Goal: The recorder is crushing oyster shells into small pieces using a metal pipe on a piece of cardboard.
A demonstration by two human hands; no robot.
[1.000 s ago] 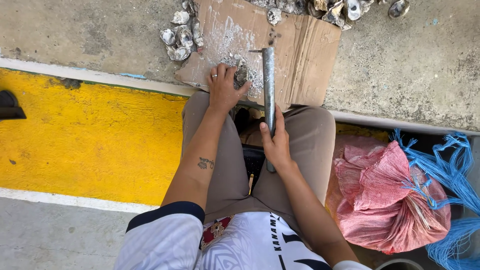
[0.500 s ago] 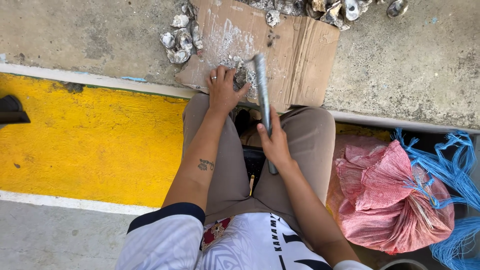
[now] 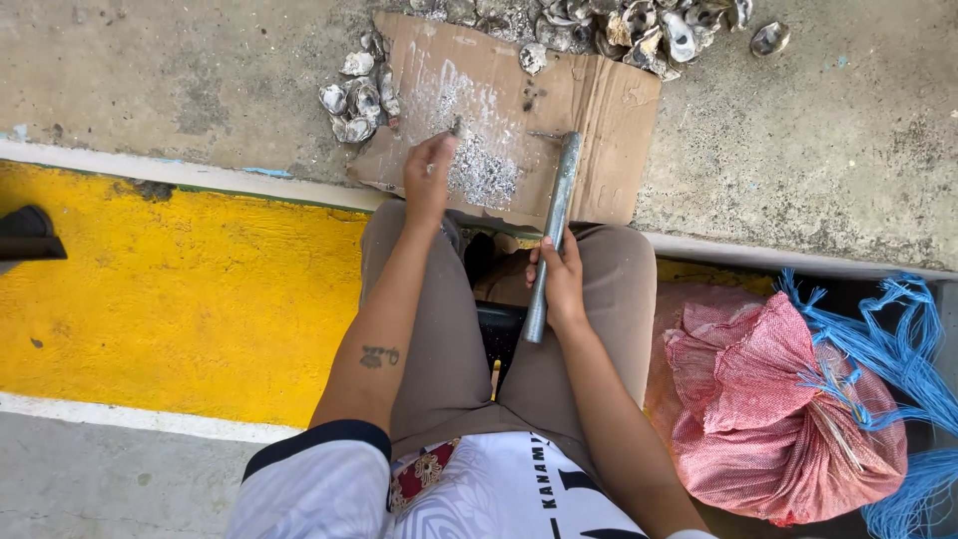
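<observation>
Right hand grips a grey metal bar at its lower half, near frame centre; it looks heavy, rigid and best held low. Left hand pinches a small shell piece over the crumb-strewn cardboard, brittle and sharp-edged.

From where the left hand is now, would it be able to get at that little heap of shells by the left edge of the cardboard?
Probably yes. The left hand rests on the cardboard, and the small shell pile lies just beyond it to the left, with nothing between them.
</observation>
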